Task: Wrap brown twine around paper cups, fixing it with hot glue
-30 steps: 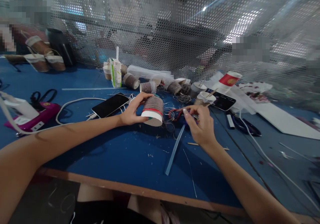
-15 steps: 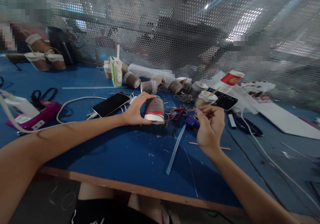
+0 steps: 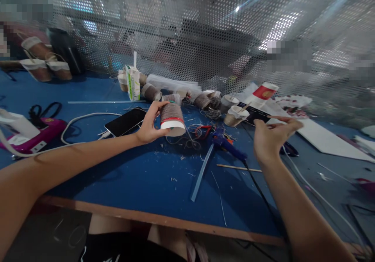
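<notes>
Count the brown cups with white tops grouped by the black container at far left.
3: a front-left cup, a front-right cup beside it, and a rear cup appearing above and behind them. More could be hidden behind these.

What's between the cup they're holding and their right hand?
The head view shows tangled strands, a red tool and blue glue gun between cup and right hand.

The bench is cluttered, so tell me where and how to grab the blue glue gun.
Probably best by its handle, coming from the right: it slants toward the right hand, slim and uncovered, with the cord trailing from its end, while the clear glue stick juts out on the left.
</notes>
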The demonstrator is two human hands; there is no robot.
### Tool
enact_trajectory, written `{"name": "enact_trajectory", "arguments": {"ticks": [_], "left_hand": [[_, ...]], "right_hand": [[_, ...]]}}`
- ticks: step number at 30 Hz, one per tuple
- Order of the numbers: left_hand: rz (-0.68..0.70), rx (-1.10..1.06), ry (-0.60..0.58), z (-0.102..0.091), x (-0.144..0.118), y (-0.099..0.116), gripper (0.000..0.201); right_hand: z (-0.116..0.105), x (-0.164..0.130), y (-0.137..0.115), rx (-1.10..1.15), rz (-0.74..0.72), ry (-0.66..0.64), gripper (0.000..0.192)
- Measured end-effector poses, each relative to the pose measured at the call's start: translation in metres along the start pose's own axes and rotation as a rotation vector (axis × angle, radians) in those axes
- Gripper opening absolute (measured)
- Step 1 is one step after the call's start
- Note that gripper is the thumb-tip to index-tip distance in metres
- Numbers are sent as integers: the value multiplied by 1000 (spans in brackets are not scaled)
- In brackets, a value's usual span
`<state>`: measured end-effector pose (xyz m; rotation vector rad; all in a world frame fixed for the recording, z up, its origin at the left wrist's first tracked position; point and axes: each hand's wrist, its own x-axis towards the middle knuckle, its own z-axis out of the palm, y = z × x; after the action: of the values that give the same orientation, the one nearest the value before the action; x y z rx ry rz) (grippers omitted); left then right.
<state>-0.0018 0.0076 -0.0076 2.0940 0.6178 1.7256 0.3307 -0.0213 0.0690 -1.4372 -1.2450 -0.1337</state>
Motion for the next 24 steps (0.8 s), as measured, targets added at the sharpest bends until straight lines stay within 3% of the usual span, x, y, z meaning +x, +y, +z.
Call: {"name": "enact_trajectory", "arguments": {"ticks": [3,6,9,12,14,16,20,24], "left_hand": [[-7,1,9,1,0,-1,77],[12,53,-50,0,2,3,76],[39,114,-127,0,4,8,72],[55,161,-184,0,6,10,70],[87,180,-193,0,6,10,72],[131,186,-191,1,7,10,77],[165,197,-199,2,7,11,79],[166,220,-208,1,7,11,79]], "right_hand": [[-4,5,-6,36,97,253,48],[1,-5,-19,274,34,194,38],[11,-31,-36,480,-67,-32,36],[15,-64,-54,748,-195,-535,28],[12,-82,-63,748,-205,-849,21],[10,-92,-69,676,-223,-1038,23],[8,-97,-68,530,-279,-1125,35],[10,-98,-66,647,-225,-1033,28]]}}
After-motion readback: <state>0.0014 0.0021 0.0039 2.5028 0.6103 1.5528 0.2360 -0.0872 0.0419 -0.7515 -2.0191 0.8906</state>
